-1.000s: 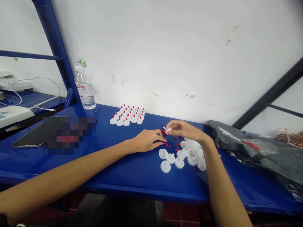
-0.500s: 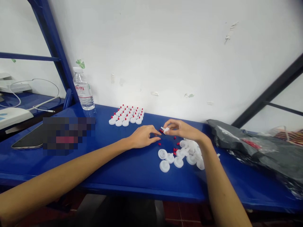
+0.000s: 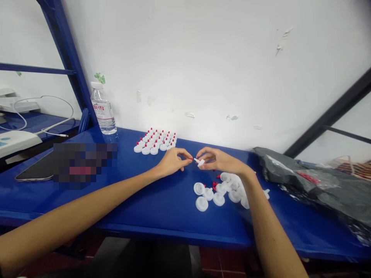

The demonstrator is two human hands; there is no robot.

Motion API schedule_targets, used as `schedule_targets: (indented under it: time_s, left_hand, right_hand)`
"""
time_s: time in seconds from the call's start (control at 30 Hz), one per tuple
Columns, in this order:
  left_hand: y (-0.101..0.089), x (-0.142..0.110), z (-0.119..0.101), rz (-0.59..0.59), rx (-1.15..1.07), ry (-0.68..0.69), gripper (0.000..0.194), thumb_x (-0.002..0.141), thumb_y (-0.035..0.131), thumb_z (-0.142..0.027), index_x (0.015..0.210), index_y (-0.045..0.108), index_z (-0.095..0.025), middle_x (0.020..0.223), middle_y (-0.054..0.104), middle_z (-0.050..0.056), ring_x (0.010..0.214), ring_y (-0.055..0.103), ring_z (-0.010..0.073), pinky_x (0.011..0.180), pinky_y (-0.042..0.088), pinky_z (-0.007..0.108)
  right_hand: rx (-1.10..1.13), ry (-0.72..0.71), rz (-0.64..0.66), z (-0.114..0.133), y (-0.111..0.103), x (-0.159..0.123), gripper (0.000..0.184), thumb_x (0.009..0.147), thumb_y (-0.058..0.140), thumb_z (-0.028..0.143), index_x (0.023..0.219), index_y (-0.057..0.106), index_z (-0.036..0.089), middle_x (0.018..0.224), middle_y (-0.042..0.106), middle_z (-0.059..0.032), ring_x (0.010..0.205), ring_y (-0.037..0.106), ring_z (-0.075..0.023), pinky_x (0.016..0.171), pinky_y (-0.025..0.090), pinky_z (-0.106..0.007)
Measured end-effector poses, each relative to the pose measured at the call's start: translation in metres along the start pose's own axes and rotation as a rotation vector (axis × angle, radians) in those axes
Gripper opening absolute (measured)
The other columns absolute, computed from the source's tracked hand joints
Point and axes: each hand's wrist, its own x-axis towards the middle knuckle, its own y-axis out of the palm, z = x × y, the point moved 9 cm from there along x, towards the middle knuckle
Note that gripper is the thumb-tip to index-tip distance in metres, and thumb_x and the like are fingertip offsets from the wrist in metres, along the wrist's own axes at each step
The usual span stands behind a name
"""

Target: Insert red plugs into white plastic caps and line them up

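Between the thumb and forefinger of my left hand is a small red tip cap. My right hand pinches a white nozzle cap by its wide base, its narrow spout tilted toward the red piece. A small gap separates the two parts. Below my right hand lies a loose pile of white nozzle caps, with several red tip caps among them. Beyond my left hand stand rows of white caps with red tips, upright; my left hand hides part of the nearest row.
A water bottle stands at the back left by the wall. A phone lies at the left beside a blurred patch. Dark plastic bags cover the right end of the blue table. A white device with a cable sits far left.
My left hand has picked up a red tip cap and raised it toward the nozzle cap. My right hand still holds the nozzle cap, its spout now nearer the left fingertips.
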Motion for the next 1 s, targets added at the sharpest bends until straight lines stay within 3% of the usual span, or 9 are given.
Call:
schedule_targets:
  time_s: [0.13, 0.37, 0.73, 1.0]
  left_hand:
    - [-0.006, 0.004, 0.008, -0.034, -0.183, -0.056, 0.033, 0.086, 0.065, -0.035, 0.112, 0.071, -0.014, 0.093, 0.073, 0.008, 0.051, 0.062, 0.0092, 0.042, 0.04, 0.019]
    - [-0.002, 0.001, 0.021, -0.014, -0.428, -0.214, 0.035, 0.08, 0.074, -0.037, 0.106, 0.067, -0.014, 0.103, 0.074, 0.012, 0.059, 0.07, 0.0126, 0.042, 0.034, 0.017]
    - [-0.002, 0.001, 0.025, -0.006, -0.427, -0.195, 0.044, 0.074, 0.08, -0.045, 0.105, 0.073, -0.014, 0.088, 0.075, 0.009, 0.062, 0.069, 0.0131, 0.044, 0.032, 0.018]
    - [-0.004, 0.002, 0.007, 0.038, -0.315, -0.08, 0.047, 0.082, 0.071, -0.047, 0.118, 0.067, -0.016, 0.107, 0.07, 0.011, 0.064, 0.069, 0.0127, 0.043, 0.038, 0.018]
  right_hand:
    - [0.038, -0.028, 0.021, 0.008, 0.008, 0.0, 0.05, 0.076, 0.075, 0.028, 0.12, 0.054, 0.023, 0.102, 0.071, -0.0045, 0.095, 0.067, -0.0206, 0.084, 0.05, -0.036]
    - [0.07, -0.067, -0.047, 0.009, 0.008, 0.007, 0.087, 0.073, 0.078, 0.023, 0.147, 0.032, 0.029, 0.109, 0.071, -0.0048, 0.099, 0.066, -0.0215, 0.094, 0.051, -0.04]
    - [0.067, -0.087, -0.093, 0.007, 0.009, 0.012, 0.087, 0.073, 0.078, 0.023, 0.147, 0.033, 0.028, 0.109, 0.073, -0.0053, 0.098, 0.068, -0.0213, 0.095, 0.052, -0.041]
    - [0.137, -0.14, -0.146, 0.004, 0.006, 0.016, 0.088, 0.072, 0.08, 0.031, 0.147, 0.034, 0.029, 0.111, 0.064, -0.0043, 0.096, 0.068, -0.0202, 0.093, 0.053, -0.04]
